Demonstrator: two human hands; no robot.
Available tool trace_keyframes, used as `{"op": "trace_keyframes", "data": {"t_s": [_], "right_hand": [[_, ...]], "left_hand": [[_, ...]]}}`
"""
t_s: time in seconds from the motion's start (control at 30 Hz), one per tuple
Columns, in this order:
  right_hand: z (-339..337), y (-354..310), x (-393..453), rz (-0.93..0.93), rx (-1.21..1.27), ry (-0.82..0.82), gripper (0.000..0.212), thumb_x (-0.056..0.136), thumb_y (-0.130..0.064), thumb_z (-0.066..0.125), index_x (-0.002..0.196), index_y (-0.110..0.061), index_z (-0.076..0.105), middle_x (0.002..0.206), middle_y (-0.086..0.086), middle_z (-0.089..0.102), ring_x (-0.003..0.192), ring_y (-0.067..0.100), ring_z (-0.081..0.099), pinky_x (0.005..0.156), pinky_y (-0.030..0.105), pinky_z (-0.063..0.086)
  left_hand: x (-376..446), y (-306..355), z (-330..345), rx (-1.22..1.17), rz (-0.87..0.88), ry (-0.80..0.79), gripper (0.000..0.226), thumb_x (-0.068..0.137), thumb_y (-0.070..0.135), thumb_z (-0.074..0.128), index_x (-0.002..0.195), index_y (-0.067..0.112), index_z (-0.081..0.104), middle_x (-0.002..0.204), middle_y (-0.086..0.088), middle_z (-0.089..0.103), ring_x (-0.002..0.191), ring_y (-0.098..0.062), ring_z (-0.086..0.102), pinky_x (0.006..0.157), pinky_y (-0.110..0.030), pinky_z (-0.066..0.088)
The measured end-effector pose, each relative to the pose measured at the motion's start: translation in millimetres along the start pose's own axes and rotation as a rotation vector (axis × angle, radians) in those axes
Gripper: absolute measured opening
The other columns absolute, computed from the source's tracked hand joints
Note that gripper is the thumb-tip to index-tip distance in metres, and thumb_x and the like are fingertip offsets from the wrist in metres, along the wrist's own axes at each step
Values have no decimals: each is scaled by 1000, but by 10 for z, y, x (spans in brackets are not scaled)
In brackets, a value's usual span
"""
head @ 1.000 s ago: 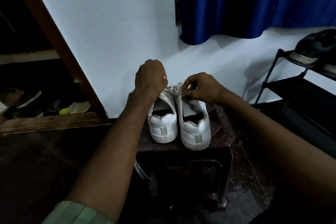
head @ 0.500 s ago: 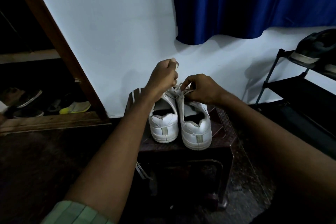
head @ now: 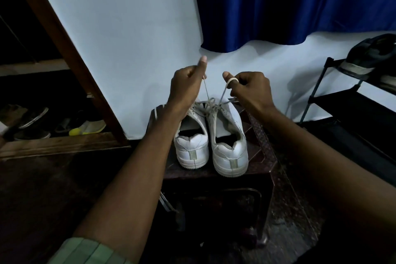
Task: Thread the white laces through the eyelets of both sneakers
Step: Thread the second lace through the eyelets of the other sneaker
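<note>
Two white sneakers stand side by side, heels toward me, on a dark stool [head: 260,156]: the left sneaker [head: 191,146] and the right sneaker [head: 229,150]. A white lace [head: 211,104] crosses over the right sneaker's eyelets and rises in two strands. My left hand [head: 186,85] pinches one strand above the shoes. My right hand [head: 248,88] holds the other strand, which is looped around its index finger. Both hands are raised above the sneakers' tongues, and the lace ends are taut.
A white wall and a blue curtain [head: 289,2] are behind the stool. A black shoe rack [head: 351,100] with dark shoes stands at the right. A wooden frame [head: 64,49] and several shoes [head: 85,128] lie at the left on the floor.
Both hands have risen from the eyelets, pulling the two lace strands up and apart. The right hand now has the lace wrapped on its index finger.
</note>
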State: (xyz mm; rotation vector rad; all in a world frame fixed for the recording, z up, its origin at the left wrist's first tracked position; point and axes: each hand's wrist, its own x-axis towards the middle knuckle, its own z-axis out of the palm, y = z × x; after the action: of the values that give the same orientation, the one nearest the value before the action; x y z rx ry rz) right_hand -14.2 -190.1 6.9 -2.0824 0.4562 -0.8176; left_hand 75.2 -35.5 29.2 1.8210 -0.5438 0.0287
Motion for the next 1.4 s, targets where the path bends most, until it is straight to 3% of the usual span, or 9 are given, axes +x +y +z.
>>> {"op": "trace_keyframes", "data": {"t_s": [0.1, 0.3, 0.43, 0.63, 0.87, 0.97, 1.13, 1.23, 1.4], "right_hand": [[-42, -73, -42, -6, 11, -10, 65, 89, -69, 61, 66, -9, 71, 55, 7, 67, 54, 28, 68, 62, 45, 61], [-32, -96, -36, -149, 160, -31, 8, 86, -18, 80, 82, -13, 76, 70, -2, 74, 63, 15, 70, 61, 32, 59], [0, -98, 1, -206, 232, -6, 11, 83, -3, 79, 92, -10, 77, 82, -1, 75, 71, 12, 69, 69, 26, 57], [29, -62, -13, -133, 315, -166, 4, 86, -4, 79, 89, -4, 76, 75, 11, 75, 64, 18, 69, 61, 32, 58], [99, 96, 29, 67, -110, -481, 25, 74, -25, 88, 92, -14, 74, 83, 1, 71, 73, 12, 61, 65, 27, 47], [94, 87, 9, 125, -137, -549, 29, 75, -21, 85, 96, -10, 68, 84, 5, 69, 69, 15, 60, 53, 26, 49], [76, 96, 22, 201, -108, -532, 19, 78, -3, 74, 96, -2, 68, 82, 16, 67, 66, 22, 62, 48, 28, 55], [62, 125, 38, 237, -75, -487, 22, 79, -1, 74, 100, -4, 69, 76, 8, 65, 60, 17, 59, 47, 28, 53], [52, 149, 46, 209, -86, -520, 16, 83, -6, 78, 98, -5, 72, 74, 6, 67, 52, 10, 54, 44, 23, 46]], "left_hand": [[8, -10, 13, -149, -93, -74, 58, 104, 61, 46, 70, 14, 52, 60, 1, 54, 57, -14, 55, 76, -41, 63], [-16, -171, 50, 768, 241, -117, 48, 99, 66, 51, 106, 20, 57, 99, -2, 68, 89, -28, 63, 71, -33, 39], [-6, -173, 2, 1003, 229, -145, 63, 99, 73, 41, 83, 15, 59, 95, -10, 69, 96, -35, 66, 73, -34, 39], [26, -165, -46, 515, 47, -230, 66, 85, 64, 65, 55, 7, 49, 55, -15, 53, 55, -22, 48, 58, -32, 37], [10, -26, 10, -173, -159, -78, 58, 100, 62, 55, 63, 17, 54, 59, -2, 60, 59, -15, 60, 66, -35, 53], [52, -93, -28, 265, 8, -58, 56, 100, 63, 53, 64, 22, 40, 60, 6, 45, 59, -17, 45, 65, -33, 37], [42, -156, -118, 950, 130, -198, 57, 88, 76, 57, 92, 22, 75, 100, -2, 75, 99, -28, 68, 80, -34, 48], [44, -141, -133, 924, 58, -248, 59, 81, 75, 66, 67, 18, 62, 81, -1, 69, 90, -27, 66, 76, -34, 49], [48, -125, -140, 642, 130, -187, 18, 68, 26, 77, 62, 21, 60, 76, 1, 67, 77, -25, 65, 67, -33, 52]]}}
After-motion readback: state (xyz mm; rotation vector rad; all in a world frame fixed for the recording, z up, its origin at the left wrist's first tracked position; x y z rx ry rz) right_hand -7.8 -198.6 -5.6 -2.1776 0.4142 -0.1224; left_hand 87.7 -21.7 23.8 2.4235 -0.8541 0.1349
